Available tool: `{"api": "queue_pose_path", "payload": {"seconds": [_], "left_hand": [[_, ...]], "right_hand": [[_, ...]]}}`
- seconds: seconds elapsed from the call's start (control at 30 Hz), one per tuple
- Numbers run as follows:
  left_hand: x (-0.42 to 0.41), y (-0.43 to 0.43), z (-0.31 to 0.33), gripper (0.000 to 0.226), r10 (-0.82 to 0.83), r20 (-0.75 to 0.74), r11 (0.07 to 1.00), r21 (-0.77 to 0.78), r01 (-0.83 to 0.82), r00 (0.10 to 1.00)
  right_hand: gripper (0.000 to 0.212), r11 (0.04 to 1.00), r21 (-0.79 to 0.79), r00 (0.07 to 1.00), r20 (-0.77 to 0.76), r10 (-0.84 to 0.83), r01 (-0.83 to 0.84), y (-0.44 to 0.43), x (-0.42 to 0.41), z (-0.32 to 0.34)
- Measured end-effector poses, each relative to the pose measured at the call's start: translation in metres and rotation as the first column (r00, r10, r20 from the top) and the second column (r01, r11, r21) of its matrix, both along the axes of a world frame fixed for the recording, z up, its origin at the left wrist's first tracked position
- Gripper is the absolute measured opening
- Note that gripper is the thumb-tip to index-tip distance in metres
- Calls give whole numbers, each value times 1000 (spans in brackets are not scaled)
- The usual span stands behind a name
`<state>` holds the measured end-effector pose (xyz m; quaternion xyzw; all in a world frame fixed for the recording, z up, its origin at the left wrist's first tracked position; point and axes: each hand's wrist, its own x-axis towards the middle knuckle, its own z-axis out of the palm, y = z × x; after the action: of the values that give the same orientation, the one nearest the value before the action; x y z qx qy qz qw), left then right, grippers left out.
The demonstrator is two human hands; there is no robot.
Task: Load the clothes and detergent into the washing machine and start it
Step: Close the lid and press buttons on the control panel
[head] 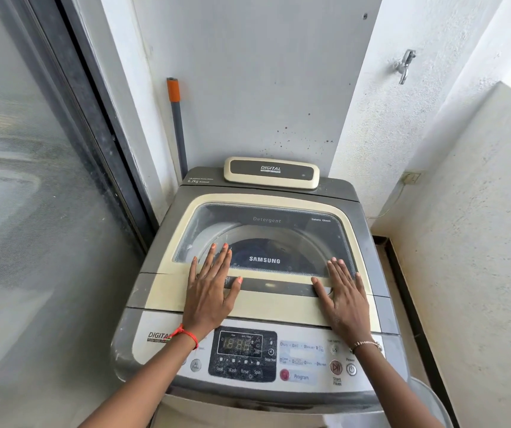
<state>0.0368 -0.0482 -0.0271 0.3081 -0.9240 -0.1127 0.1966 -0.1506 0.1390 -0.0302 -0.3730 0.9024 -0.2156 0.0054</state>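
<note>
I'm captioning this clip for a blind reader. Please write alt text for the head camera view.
The left hand and right hand lie flat on the closed glass lid of a top-loading washer, seen from above. Its control panel is nearest the camera; a tap sits on the right wall and a pole leans behind.

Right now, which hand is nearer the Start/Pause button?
Right. The right hand lies flat on the lid just behind the Start/Pause button; the left hand lies well off to its left.

Your left hand [209, 291] lies flat, palm down, fingers straight and spread, thumb out; your right hand [345, 296] lies flat the same way, level with it
</note>
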Motion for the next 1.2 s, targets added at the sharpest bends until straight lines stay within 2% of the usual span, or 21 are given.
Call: {"api": "queue_pose_path", "payload": {"seconds": [0.07, 0.17, 0.23, 0.37, 0.57, 0.87, 1.0, 1.2], "left_hand": [[1, 0, 0, 70, -2, -5, 1000, 4, 2, 1000], [1, 1, 0, 71, -3, -1, 1000, 6, 3, 1000], [1, 2, 1, 69, -1, 14, 1000, 6, 1, 1000], [3, 4, 2, 71, 8, 32, 1000, 7, -8, 999], [4, 4, 0, 63, 15, 47, 1000, 1, -16, 999], [4, 4, 0, 61, 28, 55, 1000, -4, -28, 998], [4, 5, 0, 73, 23, 3, 1000, -19, -23, 1000], [4, 5, -3, 74, 29, -3, 999, -32, -29, 1000]], "right_hand": [[87, 1000, 23, 1000, 5, -2, 2, 0, 0, 1], [67, 997, 71, 1000, 5, -26, 25, -1, 1, 1], [62, 992, 114, 998, 6, -55, 54, -2, 4, 1], [66, 981, 133, 986, 70, -151, 140, -6, 12, 4], [69, 963, 105, 947, 185, -263, 247, -10, 24, 4], [66, 960, 110, 939, 207, -275, 257, -10, 24, 4], [65, 960, 108, 940, 203, -274, 257, -11, 25, 4], [64, 966, 71, 945, 203, -258, 248, -8, 25, 2]]}}
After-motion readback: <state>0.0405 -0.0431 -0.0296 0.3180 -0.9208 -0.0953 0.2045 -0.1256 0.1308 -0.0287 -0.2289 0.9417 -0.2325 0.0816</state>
